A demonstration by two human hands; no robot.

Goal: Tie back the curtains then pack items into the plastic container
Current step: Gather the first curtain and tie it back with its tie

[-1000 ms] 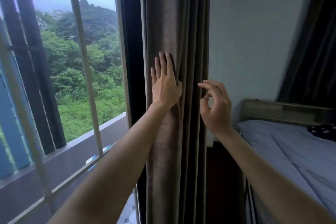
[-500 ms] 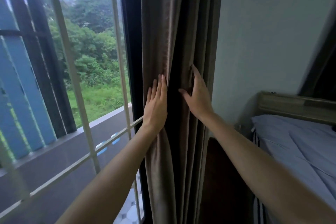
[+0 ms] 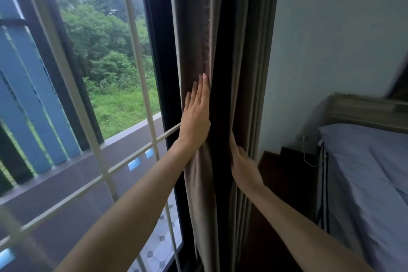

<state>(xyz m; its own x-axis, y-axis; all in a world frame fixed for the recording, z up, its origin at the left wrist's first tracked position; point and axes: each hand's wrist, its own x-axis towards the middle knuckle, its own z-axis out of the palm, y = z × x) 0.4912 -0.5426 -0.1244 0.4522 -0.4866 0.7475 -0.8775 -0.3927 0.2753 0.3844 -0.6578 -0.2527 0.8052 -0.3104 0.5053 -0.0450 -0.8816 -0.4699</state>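
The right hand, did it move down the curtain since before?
Yes. The right hand has slid lower on the curtain: it was level with the left hand, and now sits below it.

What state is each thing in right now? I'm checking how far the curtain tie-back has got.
curtain: drawn aside, bunched in vertical folds, not tied; no tie-back visible.
left hand: open, flat against the curtain's window-side folds.
right hand: open, pressed on the folds, fingertips hidden in a dark gap.
window: uncovered, view through white bars.
bed: covered with a bluish sheet.
white cable: plugged into the wall, hanging slack beside the bed.
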